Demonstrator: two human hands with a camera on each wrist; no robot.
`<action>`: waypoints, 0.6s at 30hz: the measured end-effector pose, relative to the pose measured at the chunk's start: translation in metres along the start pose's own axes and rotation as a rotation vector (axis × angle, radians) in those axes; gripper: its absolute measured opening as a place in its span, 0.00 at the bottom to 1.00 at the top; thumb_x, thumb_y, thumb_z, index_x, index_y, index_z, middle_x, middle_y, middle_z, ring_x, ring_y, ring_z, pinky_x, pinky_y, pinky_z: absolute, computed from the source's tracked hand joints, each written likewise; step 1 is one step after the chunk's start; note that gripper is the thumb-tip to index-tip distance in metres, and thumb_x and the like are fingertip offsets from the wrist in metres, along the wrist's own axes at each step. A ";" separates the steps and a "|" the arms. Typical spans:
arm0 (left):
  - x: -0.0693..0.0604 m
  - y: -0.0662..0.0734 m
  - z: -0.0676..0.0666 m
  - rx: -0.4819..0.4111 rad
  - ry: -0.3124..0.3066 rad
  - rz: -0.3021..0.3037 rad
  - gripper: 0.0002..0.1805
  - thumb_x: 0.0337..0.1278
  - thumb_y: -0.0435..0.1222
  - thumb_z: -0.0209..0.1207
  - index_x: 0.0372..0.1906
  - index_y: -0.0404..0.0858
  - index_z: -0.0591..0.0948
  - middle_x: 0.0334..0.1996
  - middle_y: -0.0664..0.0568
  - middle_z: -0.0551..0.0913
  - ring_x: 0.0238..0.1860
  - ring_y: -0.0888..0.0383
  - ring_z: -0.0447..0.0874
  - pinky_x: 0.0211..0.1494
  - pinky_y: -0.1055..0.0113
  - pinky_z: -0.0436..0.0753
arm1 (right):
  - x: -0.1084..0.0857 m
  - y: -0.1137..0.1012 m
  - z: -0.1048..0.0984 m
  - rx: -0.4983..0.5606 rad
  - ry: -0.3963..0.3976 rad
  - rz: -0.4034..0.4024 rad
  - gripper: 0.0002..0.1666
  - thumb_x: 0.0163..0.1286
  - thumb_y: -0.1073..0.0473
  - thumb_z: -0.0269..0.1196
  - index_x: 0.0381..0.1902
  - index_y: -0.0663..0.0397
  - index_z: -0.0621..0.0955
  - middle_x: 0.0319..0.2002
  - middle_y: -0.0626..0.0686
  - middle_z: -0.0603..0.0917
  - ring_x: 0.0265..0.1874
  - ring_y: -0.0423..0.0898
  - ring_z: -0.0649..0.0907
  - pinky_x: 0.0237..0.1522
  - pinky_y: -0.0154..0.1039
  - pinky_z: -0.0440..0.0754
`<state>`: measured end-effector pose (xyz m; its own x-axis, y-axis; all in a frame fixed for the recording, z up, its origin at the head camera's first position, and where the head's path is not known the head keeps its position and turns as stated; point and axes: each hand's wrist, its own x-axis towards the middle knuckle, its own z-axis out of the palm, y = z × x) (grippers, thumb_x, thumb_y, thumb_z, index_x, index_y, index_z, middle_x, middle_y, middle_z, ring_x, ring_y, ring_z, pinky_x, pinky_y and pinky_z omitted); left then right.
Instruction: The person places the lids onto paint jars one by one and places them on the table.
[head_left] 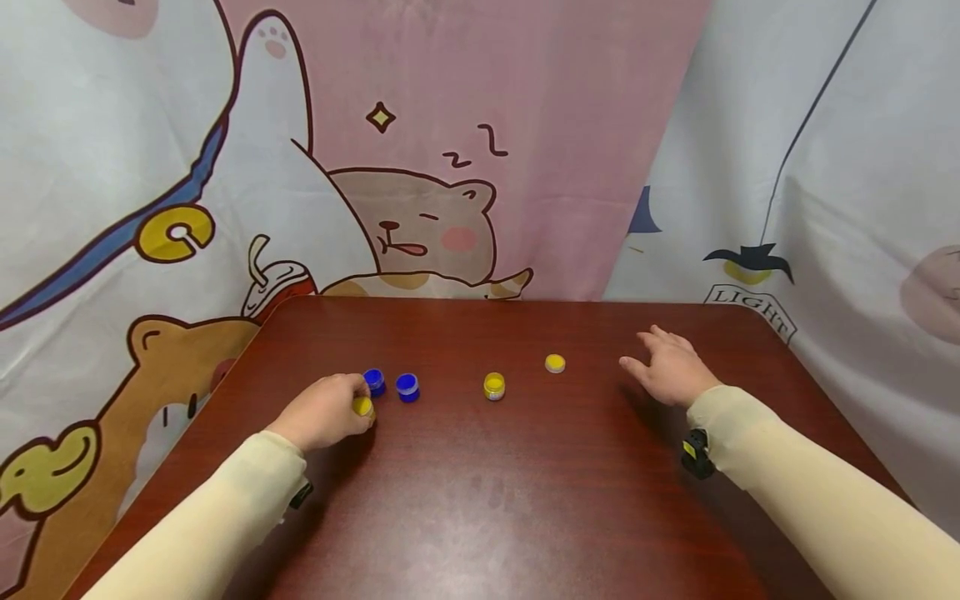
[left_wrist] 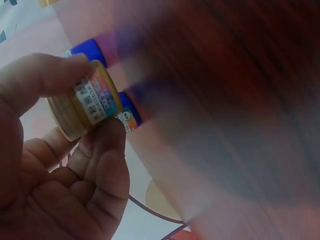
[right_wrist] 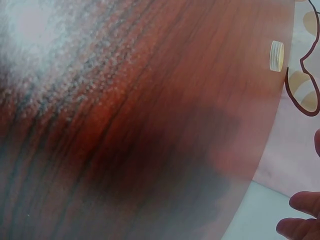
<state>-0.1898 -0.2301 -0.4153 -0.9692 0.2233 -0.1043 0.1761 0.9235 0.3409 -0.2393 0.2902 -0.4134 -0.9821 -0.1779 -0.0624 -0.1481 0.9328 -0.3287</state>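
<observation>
My left hand [head_left: 321,412] pinches a small labelled yellow paint pot [left_wrist: 82,107] between thumb and fingers at the left of the table. Just beyond it stand two blue-capped paint pots, one [head_left: 374,382] close by the fingers and another [head_left: 407,387] slightly right. Another yellow paint pot [head_left: 494,386] stands near the table's middle. Farther right lies a low, round, ridged white piece with a yellow top [head_left: 555,363], perhaps a lid. My right hand [head_left: 670,369] hovers to the right of that piece, fingers extended and holding nothing.
The dark red-brown table [head_left: 480,475] has a glossy, wood-grained top. A cartoon-printed curtain [head_left: 570,150] hangs behind its far edge and along both sides.
</observation>
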 end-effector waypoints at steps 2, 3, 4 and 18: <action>0.001 0.000 0.002 0.003 -0.013 -0.009 0.14 0.57 0.39 0.71 0.44 0.38 0.82 0.34 0.50 0.83 0.33 0.54 0.78 0.41 0.57 0.81 | 0.000 0.000 0.000 -0.005 0.002 -0.001 0.47 0.80 0.42 0.56 0.77 0.76 0.61 0.78 0.77 0.59 0.80 0.73 0.53 0.80 0.69 0.46; 0.002 0.000 0.003 0.008 -0.020 -0.013 0.14 0.58 0.39 0.71 0.44 0.37 0.82 0.34 0.50 0.83 0.33 0.54 0.78 0.40 0.57 0.81 | 0.000 0.000 -0.001 -0.009 0.003 -0.003 0.47 0.80 0.42 0.56 0.77 0.76 0.61 0.78 0.77 0.59 0.80 0.73 0.53 0.80 0.69 0.46; 0.002 -0.001 0.004 0.014 -0.026 -0.016 0.14 0.58 0.40 0.71 0.44 0.37 0.82 0.34 0.50 0.82 0.33 0.54 0.78 0.40 0.58 0.81 | 0.001 0.000 -0.001 -0.009 0.003 -0.004 0.47 0.81 0.42 0.56 0.77 0.76 0.60 0.78 0.78 0.59 0.80 0.74 0.53 0.80 0.69 0.46; 0.001 0.005 0.008 0.032 -0.048 -0.036 0.16 0.56 0.39 0.72 0.43 0.36 0.81 0.33 0.50 0.81 0.32 0.54 0.77 0.39 0.57 0.80 | 0.003 0.002 0.005 0.001 0.008 0.025 0.53 0.78 0.34 0.55 0.79 0.72 0.59 0.80 0.78 0.50 0.79 0.79 0.44 0.78 0.74 0.39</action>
<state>-0.1889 -0.2230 -0.4211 -0.9656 0.2041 -0.1609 0.1477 0.9403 0.3066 -0.2416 0.2899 -0.4187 -0.9863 -0.1521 -0.0633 -0.1234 0.9364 -0.3284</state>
